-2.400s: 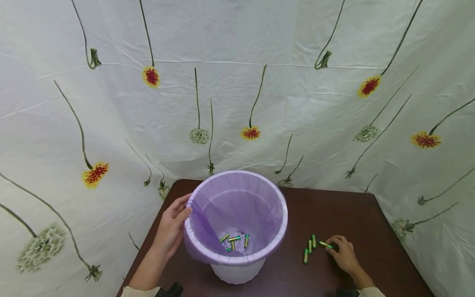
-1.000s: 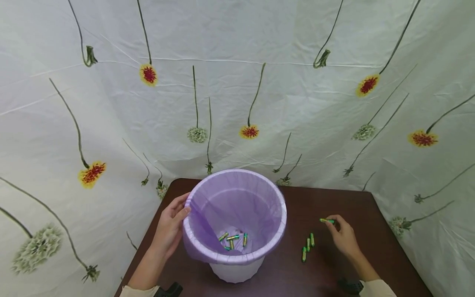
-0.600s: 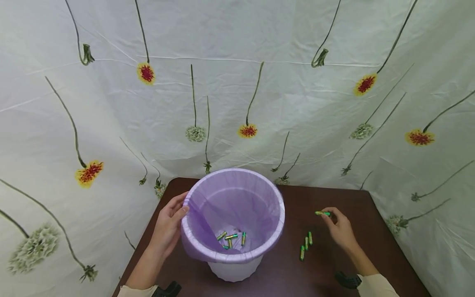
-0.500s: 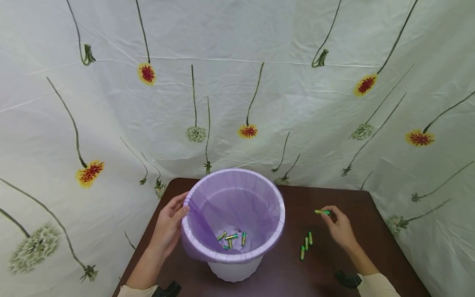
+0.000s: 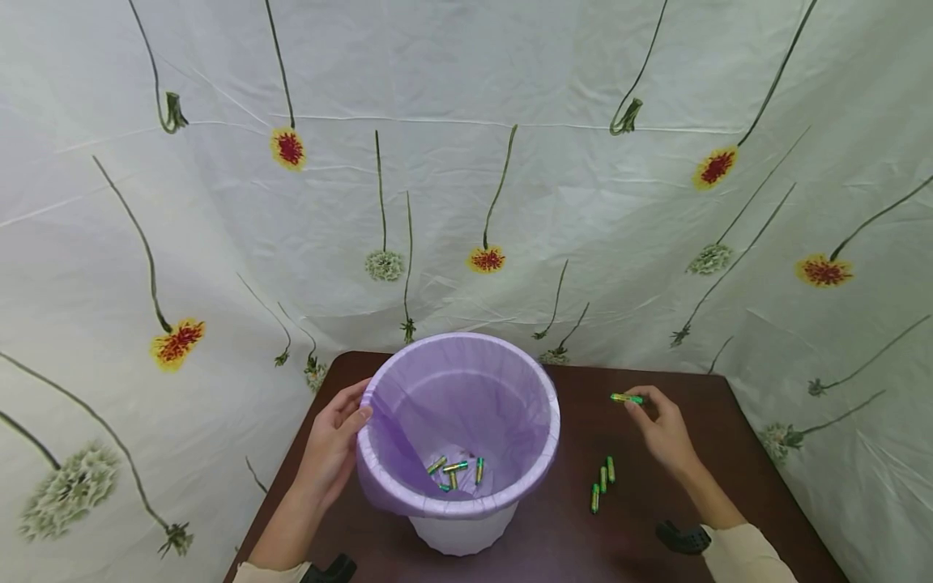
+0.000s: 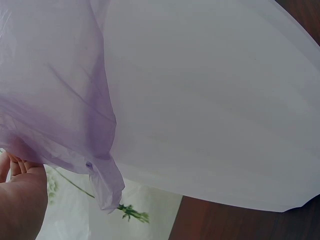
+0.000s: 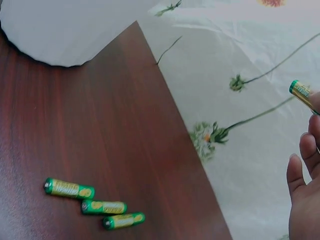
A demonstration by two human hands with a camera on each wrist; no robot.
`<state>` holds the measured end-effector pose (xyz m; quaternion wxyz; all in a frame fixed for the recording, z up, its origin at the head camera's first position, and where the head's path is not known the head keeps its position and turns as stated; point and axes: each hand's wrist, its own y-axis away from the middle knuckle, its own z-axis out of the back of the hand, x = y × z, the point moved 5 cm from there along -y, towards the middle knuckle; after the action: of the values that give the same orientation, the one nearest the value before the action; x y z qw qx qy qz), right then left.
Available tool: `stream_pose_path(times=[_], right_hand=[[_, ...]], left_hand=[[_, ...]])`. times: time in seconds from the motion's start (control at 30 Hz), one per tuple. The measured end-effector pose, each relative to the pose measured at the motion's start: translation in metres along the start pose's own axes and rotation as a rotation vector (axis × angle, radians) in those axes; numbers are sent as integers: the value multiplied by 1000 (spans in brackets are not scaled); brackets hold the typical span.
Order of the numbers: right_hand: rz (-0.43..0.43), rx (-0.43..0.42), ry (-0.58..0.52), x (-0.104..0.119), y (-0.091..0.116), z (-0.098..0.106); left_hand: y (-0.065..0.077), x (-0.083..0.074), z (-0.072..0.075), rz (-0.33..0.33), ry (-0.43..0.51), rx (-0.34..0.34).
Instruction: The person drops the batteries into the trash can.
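A white trash can (image 5: 463,530) stands on the table, lined with a purple plastic bag (image 5: 466,397) folded over its rim. My left hand (image 5: 331,445) grips the rim at the left, thumb on the bag's edge; in the left wrist view the bag hangs over the fingers. Inside on the bottom lie several green-and-gold batteries (image 5: 456,466). Right of the can, my right hand (image 5: 665,429) pinches one battery (image 5: 627,397) between thumb and fingers, held above the table. Below it, three more batteries (image 7: 69,189) lie close together on the wood, touching or nearly so in the right wrist view.
The dark brown wooden table (image 5: 554,559) has its far edge just behind the can. A white cloth with printed flowers (image 5: 466,194) hangs behind and at both sides. Black straps (image 5: 683,538) are on both wrists.
My right hand has lifted a battery off the table and moved it up and left, toward the far side. The left hand stays on the rim, and the three loose batteries lie as before.
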<state>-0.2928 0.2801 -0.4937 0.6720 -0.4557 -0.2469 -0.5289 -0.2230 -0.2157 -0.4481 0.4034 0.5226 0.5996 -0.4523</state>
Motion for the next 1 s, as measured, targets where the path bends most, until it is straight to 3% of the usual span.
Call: stream_pose_path(times=[0.43,0.63,1.0], right_hand=[[-32,25,-110,36,-16,0],[-41,84,-144,56,-26,-4],[39,162,-219,99,-43,-13]], left_hand=[[0,0,0,-5,7,12],[-1,-1,0,-6,2,11],[0,1,1,9,6,3]])
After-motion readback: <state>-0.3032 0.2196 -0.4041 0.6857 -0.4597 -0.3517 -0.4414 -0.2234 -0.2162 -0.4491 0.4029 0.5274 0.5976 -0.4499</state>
